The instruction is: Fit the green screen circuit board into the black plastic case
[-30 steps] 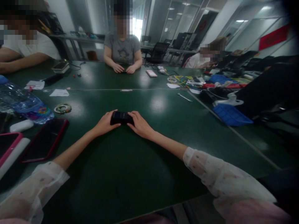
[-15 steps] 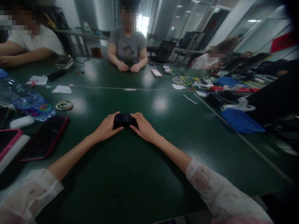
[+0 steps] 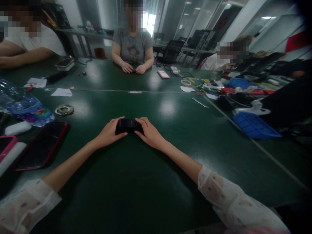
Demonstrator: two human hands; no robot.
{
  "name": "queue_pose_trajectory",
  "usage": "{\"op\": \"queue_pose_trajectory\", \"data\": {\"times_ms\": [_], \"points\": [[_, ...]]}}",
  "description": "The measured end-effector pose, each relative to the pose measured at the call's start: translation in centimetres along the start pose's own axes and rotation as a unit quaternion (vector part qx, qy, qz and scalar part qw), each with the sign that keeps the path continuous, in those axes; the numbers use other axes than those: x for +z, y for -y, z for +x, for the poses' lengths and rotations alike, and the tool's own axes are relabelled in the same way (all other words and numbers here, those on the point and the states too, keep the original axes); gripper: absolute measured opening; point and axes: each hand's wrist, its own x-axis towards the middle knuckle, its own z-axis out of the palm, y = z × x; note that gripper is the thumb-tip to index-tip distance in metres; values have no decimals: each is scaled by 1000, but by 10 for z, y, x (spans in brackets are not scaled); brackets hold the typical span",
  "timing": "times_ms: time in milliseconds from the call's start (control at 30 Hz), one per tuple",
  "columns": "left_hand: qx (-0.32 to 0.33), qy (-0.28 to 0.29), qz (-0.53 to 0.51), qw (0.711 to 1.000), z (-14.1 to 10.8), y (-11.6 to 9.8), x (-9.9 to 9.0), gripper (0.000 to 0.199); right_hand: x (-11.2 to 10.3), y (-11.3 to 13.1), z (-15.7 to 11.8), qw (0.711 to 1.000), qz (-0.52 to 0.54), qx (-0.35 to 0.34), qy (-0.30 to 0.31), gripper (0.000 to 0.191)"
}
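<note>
A small black device (image 3: 128,125) with a dark screen lies on the green table (image 3: 136,182), held from both sides. My left hand (image 3: 110,132) grips its left end, thumb along the near edge and fingers at the far edge. Around the right end is my right hand (image 3: 150,132), its thumb at the near side and fingers over the top. Both hands are closed on the device, which hides part of the fingers.
On the left are a phone (image 3: 44,146), a water bottle (image 3: 31,109) and a coiled bracelet (image 3: 64,110). A wrench (image 3: 200,102) and blue tray (image 3: 255,125) are on the right. A person (image 3: 133,45) sits opposite; others sit left and right.
The view has shifted slightly, so items at the left appear further left and those at the right further right. Both hands keep their hold on the device, with my left hand slightly further left.
</note>
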Motion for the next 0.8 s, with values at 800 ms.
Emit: {"op": "queue_pose_trajectory", "data": {"times_ms": [800], "points": [[-50,25,-69,996,1,7,-3,77,0,-22,4,973,228,39,-20,53]]}}
